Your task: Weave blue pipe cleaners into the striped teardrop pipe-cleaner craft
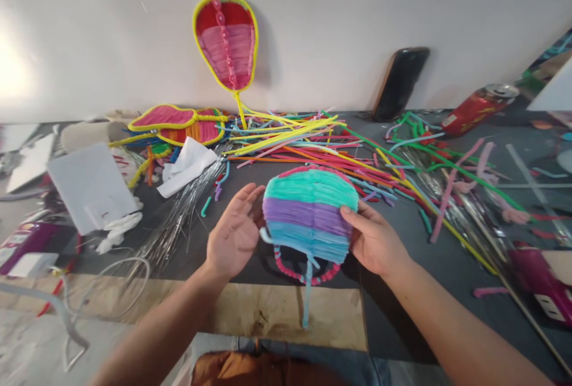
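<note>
Fingers (356,218) of the right hand (379,244) pinch the striped panel (308,213), left hand (233,236) spread loosely beside it, winding seemingly unfinished, the dangling blue strand (306,302) likely wanting wrapping next.

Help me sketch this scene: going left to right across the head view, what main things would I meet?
White square sheet → open left hand → striped green, purple and blue pipe-cleaner panel → right hand gripping its edge → red drink can.

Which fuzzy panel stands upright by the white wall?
The yellow-rimmed teardrop panel; the two-lobed piece lies low on the table, and the striped panel is in the right hand.
</note>
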### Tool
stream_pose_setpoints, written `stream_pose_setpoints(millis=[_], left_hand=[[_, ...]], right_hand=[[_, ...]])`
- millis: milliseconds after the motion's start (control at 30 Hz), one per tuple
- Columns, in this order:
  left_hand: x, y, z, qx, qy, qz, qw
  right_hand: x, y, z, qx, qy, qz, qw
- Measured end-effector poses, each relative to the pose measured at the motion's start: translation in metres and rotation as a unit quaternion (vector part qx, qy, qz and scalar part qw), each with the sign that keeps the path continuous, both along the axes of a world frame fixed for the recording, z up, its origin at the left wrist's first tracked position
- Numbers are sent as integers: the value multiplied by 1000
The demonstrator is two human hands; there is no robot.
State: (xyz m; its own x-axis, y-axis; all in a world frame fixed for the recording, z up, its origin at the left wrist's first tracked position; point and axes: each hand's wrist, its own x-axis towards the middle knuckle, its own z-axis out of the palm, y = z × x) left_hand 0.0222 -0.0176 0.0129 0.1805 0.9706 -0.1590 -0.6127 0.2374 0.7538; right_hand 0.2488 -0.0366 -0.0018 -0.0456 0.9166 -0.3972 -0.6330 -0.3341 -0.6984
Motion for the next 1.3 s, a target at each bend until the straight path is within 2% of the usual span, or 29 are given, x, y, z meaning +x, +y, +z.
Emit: stream_pose_setpoints(millis=[133,200,333,467,967,1133,1300], left_hand=[[5,-5,-7,-3,52,-101,993],[9,-9,-10,12,112,-124,986],[12,-10,-15,4,227,-91,970],[10,-8,-19,-30,279,-55,958],[9,-6,-11,-95,233,-61,966],[9,-7,-9,-91,238,-55,965],[9,-7,-11,-95,243,-44,964]], right_hand=[[5,1,2,26,-6,-78,997],[4,0,3,43,-18,-93,995],[-2,-6,7,64,-48,-97,992],[-5,-10,11,74,-64,-96,991],[-1,-8,11,59,-45,-102,992],[-2,-5,10,53,-56,-97,992],[-1,-6,10,50,-27,-90,994]])
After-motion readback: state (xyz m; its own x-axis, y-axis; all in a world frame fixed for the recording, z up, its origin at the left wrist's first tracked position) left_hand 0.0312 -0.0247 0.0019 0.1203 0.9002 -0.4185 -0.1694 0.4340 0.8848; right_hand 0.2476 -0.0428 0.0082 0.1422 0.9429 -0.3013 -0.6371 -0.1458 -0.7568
